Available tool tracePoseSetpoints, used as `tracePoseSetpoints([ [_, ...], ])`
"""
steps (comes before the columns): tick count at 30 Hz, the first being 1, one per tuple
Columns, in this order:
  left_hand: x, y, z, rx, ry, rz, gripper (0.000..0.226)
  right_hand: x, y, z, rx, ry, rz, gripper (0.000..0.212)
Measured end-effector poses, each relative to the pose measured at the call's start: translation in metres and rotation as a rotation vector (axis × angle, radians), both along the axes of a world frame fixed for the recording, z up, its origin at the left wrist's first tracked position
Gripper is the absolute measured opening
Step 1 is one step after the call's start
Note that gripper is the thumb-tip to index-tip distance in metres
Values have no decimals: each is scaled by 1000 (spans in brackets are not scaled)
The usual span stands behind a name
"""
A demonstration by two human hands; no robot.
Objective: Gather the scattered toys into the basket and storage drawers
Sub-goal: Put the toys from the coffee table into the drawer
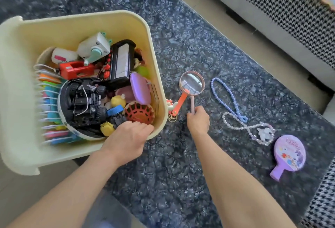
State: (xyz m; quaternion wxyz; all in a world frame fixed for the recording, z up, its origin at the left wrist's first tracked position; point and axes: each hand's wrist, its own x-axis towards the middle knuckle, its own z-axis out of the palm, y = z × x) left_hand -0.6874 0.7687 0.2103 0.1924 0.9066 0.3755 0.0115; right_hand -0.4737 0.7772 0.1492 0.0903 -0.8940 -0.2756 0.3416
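So, right hand (198,120) curled round the pink handle of the magnifying glass (191,82), still flat on the dark rug (181,164) just beside the basket (101,19). Left hand (126,137) hooked over the basket's near rim, fingers inside among the toys. Blue bead necklace (226,97), clear bead necklace (253,130) and purple paddle (288,155) lying further right on the rug.

A cream basket (116,19) is sitting on the dark rug, crammed with toys: a black truck (85,101), a toy piano (121,61), a purple case (140,88). Just right of the basket a magnifying glass (192,83) is lying flat, then a blue bead necklace (226,95), a clear bead necklace (248,130) and, farthest off, a purple paddle (288,155).
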Motion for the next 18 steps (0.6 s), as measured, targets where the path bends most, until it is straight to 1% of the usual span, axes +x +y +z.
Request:
tracePoseSetpoints([
  [3,0,0,3,-11,3,3,36,7,-1,19,169,-57,17,22],
  [5,1,-1,5,-31,16,-3,38,10,-1,42,365,-81,92,26],
  [8,1,-1,9,-34,32,-24,38,2,2,92,692,-90,214,22],
  [12,1,0,14,-29,47,-22,39,-28,20,156,969,-139,368,25],
  [15,0,0,15,-39,51,-51,39,-54,42,174,1084,-225,454,32],
  [16,0,0,15,-44,47,-55,39,-64,50,173,1087,-257,483,32],
  [18,-1,2,16,-55,49,-50,39,-81,65,163,1014,-348,551,29],
])
